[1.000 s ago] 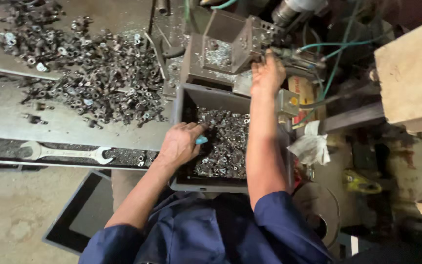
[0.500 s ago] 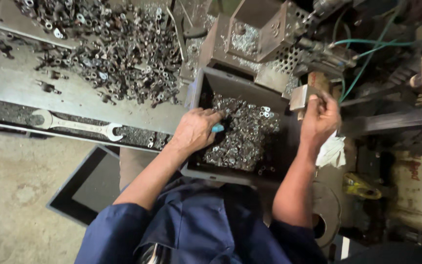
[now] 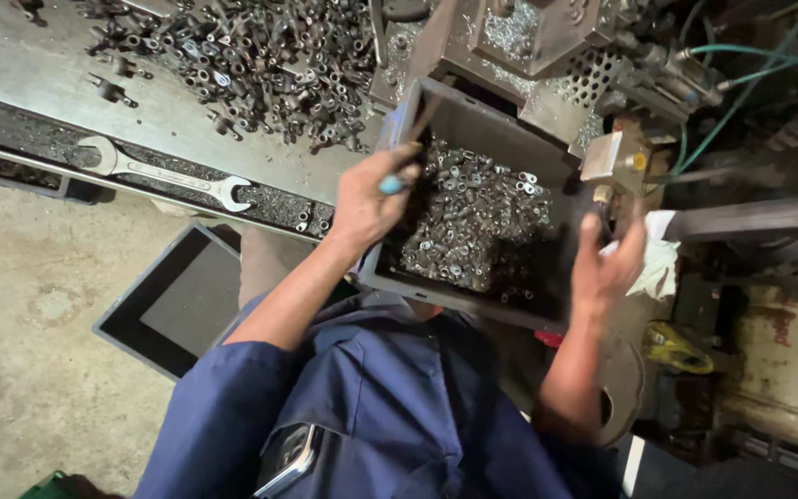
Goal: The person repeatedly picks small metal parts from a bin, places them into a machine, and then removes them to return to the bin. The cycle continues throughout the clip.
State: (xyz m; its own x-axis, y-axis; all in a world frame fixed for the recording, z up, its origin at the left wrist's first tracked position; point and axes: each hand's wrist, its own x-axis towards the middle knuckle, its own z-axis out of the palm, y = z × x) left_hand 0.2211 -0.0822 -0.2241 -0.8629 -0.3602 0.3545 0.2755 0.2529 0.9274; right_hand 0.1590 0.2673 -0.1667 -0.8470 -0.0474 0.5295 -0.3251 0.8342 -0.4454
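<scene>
The person wears a dark blue work shirt with short sleeves that end above the elbows, leaving both forearms bare. The cloth is creased over shoulders and chest. A chest pocket holds a dark flat device with a shiny edge. Both hands, the left hand (image 3: 367,205) and right hand (image 3: 608,268), are ungloved, without rings or watch visible.

No labels, signs or lit screens visible. Only screen-like item: a phone (image 3: 286,455) poking out of the blue coverall's chest pocket, bottom centre, dark rectangular glass with a shiny rim, screen off. Yellow crumpled wrapper-like item (image 3: 674,348) low right beside the machine; can't tell if it's packaging.
</scene>
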